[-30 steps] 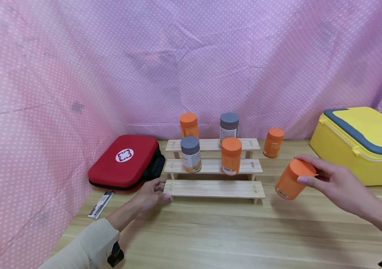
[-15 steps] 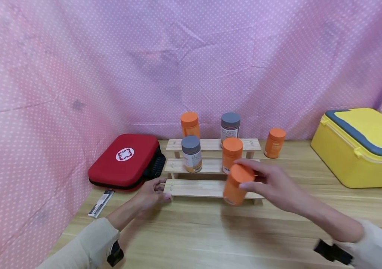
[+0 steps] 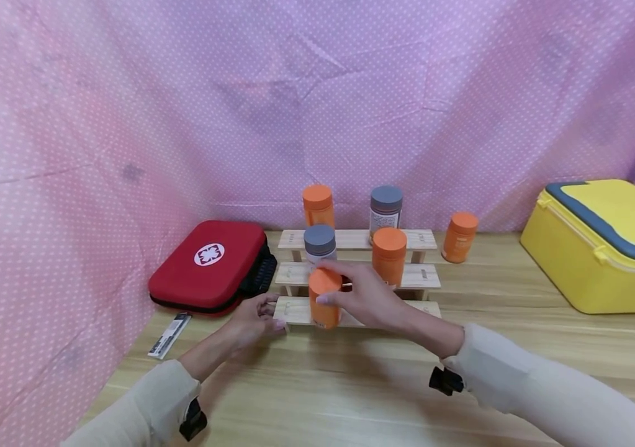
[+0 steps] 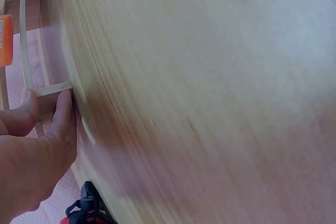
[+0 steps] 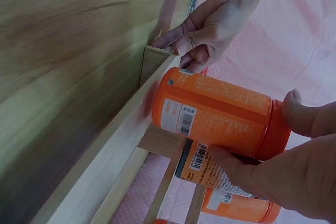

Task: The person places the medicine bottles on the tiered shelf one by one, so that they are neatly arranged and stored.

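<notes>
My right hand point(image 3: 370, 297) grips an orange bottle point(image 3: 324, 304) round its lid, thumb on the near side. The bottle is over the left part of the lowest step of a wooden three-step rack point(image 3: 297, 313); in the right wrist view its base point(image 5: 165, 100) is at the step's edge, and I cannot tell whether it touches. My left hand point(image 3: 252, 323) pinches the left end of that step, thumb and fingers round the end piece point(image 4: 54, 88). On the middle step stand a grey-lidded bottle point(image 3: 319, 241), partly hidden, and an orange bottle point(image 3: 389, 256).
An orange bottle point(image 3: 318, 205) and a grey-lidded bottle point(image 3: 386, 211) stand on the top step. Right of the rack is a smaller orange bottle point(image 3: 459, 238), then a yellow box point(image 3: 596, 273). A red first-aid case point(image 3: 208, 267) and a thin packet point(image 3: 169, 335) lie at left.
My right hand has carried the orange bottle leftward from the table right of the rack to the left part of the lowest step. The left hand has stayed at the rack's end.
</notes>
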`<move>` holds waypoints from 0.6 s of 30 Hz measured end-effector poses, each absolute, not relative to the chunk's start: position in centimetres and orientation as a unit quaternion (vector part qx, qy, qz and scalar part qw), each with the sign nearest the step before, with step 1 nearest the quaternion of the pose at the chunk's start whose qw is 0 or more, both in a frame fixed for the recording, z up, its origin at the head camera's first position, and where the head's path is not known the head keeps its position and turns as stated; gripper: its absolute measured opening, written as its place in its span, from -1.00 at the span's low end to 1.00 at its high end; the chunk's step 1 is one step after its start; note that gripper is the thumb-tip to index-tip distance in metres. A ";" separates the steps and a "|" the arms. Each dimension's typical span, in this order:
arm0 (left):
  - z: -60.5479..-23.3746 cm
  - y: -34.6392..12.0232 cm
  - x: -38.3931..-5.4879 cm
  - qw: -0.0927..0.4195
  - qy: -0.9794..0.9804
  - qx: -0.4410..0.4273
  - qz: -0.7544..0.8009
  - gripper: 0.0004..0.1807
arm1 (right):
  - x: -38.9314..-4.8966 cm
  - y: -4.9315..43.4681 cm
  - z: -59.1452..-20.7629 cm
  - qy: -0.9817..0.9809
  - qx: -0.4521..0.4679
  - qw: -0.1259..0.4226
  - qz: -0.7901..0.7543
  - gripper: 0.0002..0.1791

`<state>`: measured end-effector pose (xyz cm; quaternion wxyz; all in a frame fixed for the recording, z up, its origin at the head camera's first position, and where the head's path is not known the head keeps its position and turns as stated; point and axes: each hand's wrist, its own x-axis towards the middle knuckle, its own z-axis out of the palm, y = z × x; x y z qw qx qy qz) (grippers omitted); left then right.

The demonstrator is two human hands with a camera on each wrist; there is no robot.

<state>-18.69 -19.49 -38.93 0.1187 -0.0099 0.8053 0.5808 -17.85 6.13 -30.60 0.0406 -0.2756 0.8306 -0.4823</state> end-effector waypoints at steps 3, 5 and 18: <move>-38.9 -19.5 -18.7 0.115 0.814 -0.010 0.569 -0.38 | -18.2 6.0 -30.6 0.833 -0.269 0.045 -0.481 -0.38; -38.9 -19.5 -18.7 0.116 0.817 -0.009 0.565 -0.38 | -18.4 5.8 -30.6 0.835 -0.264 0.051 -0.480 -0.37; -38.8 -19.6 -18.7 0.123 0.810 0.010 0.573 -0.34 | -18.5 5.4 -30.7 0.846 -0.243 0.057 -0.471 -0.35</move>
